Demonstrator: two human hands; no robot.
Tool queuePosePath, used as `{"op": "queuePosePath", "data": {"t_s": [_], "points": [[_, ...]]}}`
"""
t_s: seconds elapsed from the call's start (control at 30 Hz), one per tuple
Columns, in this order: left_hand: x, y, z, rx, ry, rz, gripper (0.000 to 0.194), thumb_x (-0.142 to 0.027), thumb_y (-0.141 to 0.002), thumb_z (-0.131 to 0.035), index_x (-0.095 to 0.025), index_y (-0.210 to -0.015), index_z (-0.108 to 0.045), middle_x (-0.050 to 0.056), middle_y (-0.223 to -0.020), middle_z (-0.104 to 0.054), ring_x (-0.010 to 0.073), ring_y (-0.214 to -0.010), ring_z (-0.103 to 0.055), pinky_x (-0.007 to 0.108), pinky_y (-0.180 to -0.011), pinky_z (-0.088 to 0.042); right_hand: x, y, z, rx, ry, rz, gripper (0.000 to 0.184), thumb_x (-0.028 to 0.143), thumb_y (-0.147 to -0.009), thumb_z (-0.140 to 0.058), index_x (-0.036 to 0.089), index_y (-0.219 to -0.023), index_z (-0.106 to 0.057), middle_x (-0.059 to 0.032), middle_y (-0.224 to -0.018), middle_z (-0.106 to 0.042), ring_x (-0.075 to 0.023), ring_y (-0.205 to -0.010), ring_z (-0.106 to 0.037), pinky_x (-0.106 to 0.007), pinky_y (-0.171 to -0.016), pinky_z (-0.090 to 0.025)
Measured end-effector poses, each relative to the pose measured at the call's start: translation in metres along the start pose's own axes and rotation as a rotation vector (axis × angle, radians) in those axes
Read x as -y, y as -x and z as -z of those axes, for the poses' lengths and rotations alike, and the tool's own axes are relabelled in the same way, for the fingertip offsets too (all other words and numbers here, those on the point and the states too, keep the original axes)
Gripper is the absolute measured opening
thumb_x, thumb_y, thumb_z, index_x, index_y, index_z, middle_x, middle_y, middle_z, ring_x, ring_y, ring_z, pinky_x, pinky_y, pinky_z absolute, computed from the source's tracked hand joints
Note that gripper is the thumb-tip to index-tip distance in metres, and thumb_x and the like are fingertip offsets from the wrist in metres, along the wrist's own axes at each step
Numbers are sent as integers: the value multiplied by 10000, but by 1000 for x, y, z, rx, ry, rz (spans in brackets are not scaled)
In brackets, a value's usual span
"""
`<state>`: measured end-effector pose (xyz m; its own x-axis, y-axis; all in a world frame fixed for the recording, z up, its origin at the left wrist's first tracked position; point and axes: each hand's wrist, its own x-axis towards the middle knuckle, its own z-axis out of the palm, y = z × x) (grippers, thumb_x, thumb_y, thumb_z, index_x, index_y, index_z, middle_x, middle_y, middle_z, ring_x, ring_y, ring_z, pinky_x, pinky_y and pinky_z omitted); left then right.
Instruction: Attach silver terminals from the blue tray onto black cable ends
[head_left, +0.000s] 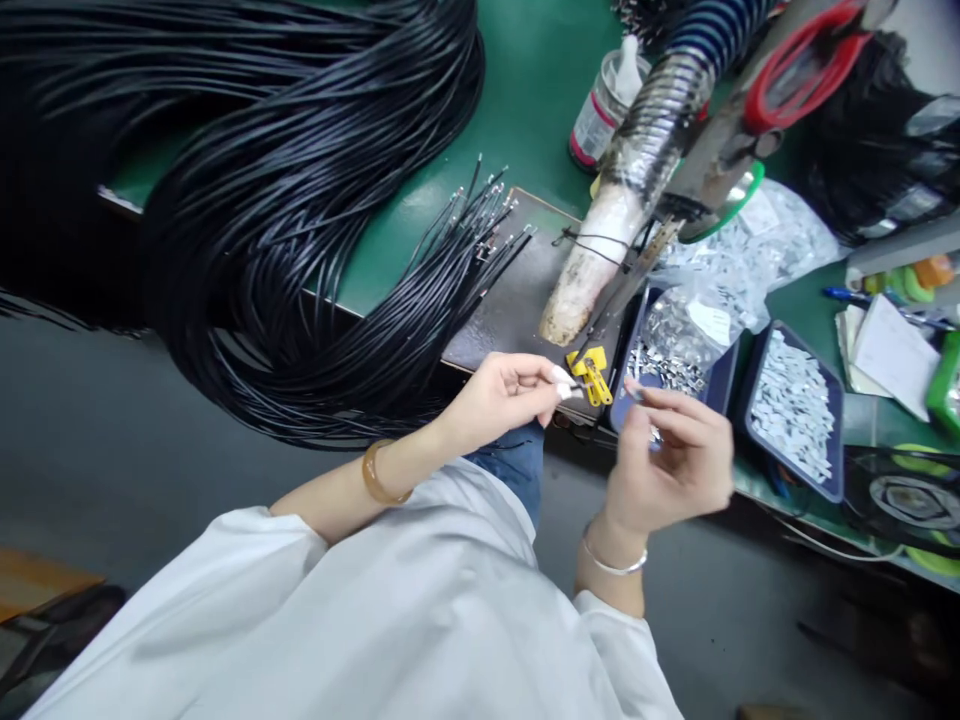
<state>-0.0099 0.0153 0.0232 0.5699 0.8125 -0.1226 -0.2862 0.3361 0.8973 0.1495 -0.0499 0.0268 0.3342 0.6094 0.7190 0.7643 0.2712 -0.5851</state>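
My left hand [504,396] is pinched shut on a thin black wire end near the yellow fixture [590,372] at the bench edge. My right hand [673,462] is curled close beside it, fingers pinched on a small metal part I can barely make out, just in front of the blue tray of metal terminals [671,365]. A big bundle of black wires [300,230] loops over the green bench, its tipped ends [487,215] fanned out on a dark mat [517,290].
A second blue tray of white parts [796,405] sits to the right. A wrapped hose and machine arm [637,170] slants down to the yellow fixture. A small bottle [607,100], plastic bags of parts [742,260], papers and a pen [892,345] lie behind.
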Motion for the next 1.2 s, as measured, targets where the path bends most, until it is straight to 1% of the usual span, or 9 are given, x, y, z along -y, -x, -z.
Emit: {"op": "queuePosePath", "data": {"t_s": [0.13, 0.33, 0.47, 0.57, 0.73, 0.83, 0.93, 1.07, 1.2], "points": [[27, -7, -8, -103, 94, 21, 225, -262, -778, -761, -125, -642, -645, -45, -507, -567, 17, -421, -390, 161, -425, -318, -3, 13, -9, 143, -132, -146, 68, 153, -861, -696, 219, -858, -683, -13, -907, -718, -163, -840, -712, -335, -733, -613], [32, -3, -11, -184, 34, -82, 225, -287, -680, -869, -136, -715, -705, -16, -627, -653, 70, -546, -551, 201, -564, -478, -9, 18, -12, 307, -273, -401, 59, 260, -887, -686, 208, -866, -707, -45, -963, -712, -166, -871, -726, -301, -697, -629], [35, -1, -12, -228, -143, -225, 132, -248, -758, -802, -137, -765, -731, 43, -768, -719, 125, -710, -658, 231, -679, -537, -9, 17, -12, 300, -324, -424, 42, 249, -877, -697, 216, -857, -713, -35, -953, -711, -156, -864, -725, -286, -701, -626], [38, 2, -10, -225, -367, -366, 59, -181, -833, -715, -137, -808, -746, 48, -756, -704, 114, -663, -613, 225, -612, -490, -10, 18, -11, 302, -341, -445, 39, 243, -875, -696, 216, -853, -713, -35, -958, -711, -152, -864, -726, -280, -704, -626], [37, 3, -3, -188, -706, -641, 125, -138, -906, -618, -144, -885, -741, 32, -726, -680, 96, -598, -542, 219, -582, -443, -12, 16, -8, 349, -375, -425, 40, 194, -873, -683, 218, -866, -714, -24, -973, -709, -147, -878, -732, -283, -745, -629], [34, 5, -1, -134, -880, -707, 171, -130, -920, -570, -149, -816, -705, 38, -719, -665, 116, -645, -574, 239, -642, -456, -11, 16, -7, 369, -243, -332, 51, 182, -869, -675, 220, -864, -708, -35, -1001, -708, -171, -937, -730, -335, -816, -631], [30, 8, -2, -91, -683, -469, 144, -188, -916, -576, -156, -799, -653, 5, -667, -609, 96, -581, -522, 226, -578, -420, -9, 20, -10, 358, -298, -359, 40, 198, -873, -669, 213, -836, -678, -40, -1018, -700, -185, -951, -738, -366, -850, -637], [27, 6, -2, 16, -21, 54, 264, -395, -845, -707, -166, -818, -580, -41, -574, -537, 55, -439, -393, 196, -421, -291, -6, 26, -17, 291, -418, -408, 43, 207, -868, -686, 214, -828, -674, -28, -1013, -689, -176, -922, -744, -372, -867, -639], [27, 2, 2, -13, 184, 175, 355, -438, -736, -816, -152, -781, -609, -55, -533, -490, 32, -442, -308, 182, -408, -166, -4, 27, -21, 260, -285, -354, 31, 240, -887, -679, 222, -872, -700, -39, -1001, -694, -192, -941, -728, -423, -882, -635]]}}
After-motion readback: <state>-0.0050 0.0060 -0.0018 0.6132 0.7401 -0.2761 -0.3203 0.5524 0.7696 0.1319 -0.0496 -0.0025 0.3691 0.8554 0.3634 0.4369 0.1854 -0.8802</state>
